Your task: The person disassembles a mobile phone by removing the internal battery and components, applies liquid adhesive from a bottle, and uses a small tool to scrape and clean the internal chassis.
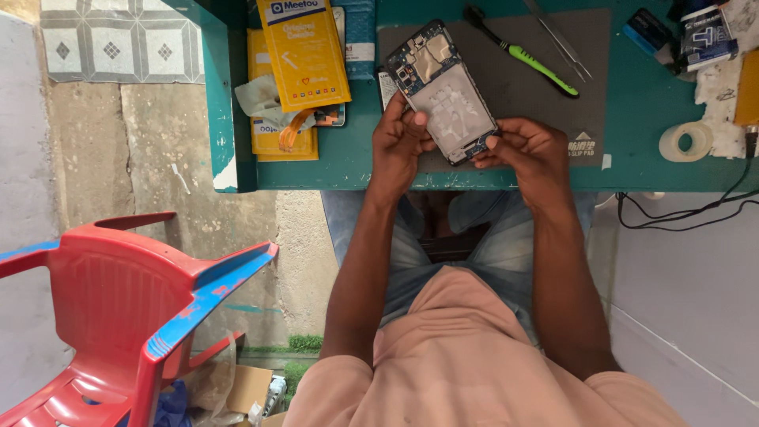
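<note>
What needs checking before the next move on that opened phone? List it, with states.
1. Opened phone held by both hands: ok, left hand grips its lower left edge, right hand its lower corner.
2. Phone above the grey mat: ok.
3. Green-handled brush within reach on the mat: ok, lying free.
4. Tweezers free on the mat: ok.
5. Loose screws or small parts on the mat: cannot tell, too small to see.
6. Tape roll and black cables apart from the hands: ok.

Opened phone [447, 95], back cover off, circuit boards exposed, tilted, held above grey mat at desk edge.
</note>
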